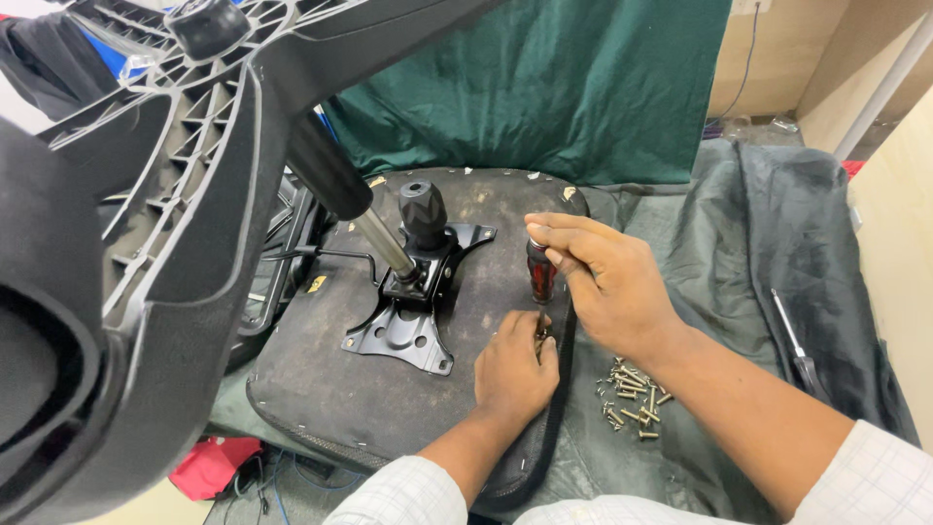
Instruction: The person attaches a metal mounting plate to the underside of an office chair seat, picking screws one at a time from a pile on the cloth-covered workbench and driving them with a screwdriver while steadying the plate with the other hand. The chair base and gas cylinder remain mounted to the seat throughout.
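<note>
While the right hand (607, 282) is wrapping closed around the dark red handle of a screwdriver (540, 272), the left hand (513, 374) is pinching the shaft low down, fingers curled shut where the tip is meeting the upturned seat (321, 389). Both hands are working close together, one just above the other. Just left of them, a black metal plate (408, 326) is sitting on the seat, with a gas cylinder (360, 214) rising from it to the chair base (165, 146) looming overhead. Just right of the right wrist, loose screws (632, 399) are lying in a heap on the dark sheet (777, 253). I judge the tip may be slipping sideways if the shaft tilts, jabbing the left fingers pinched beside it. A second screwdriver (797, 350) is lying further right. Everything is resting on the bench, a green cloth (544, 87) is hanging behind, and pale walls are closing in on the right.
</note>
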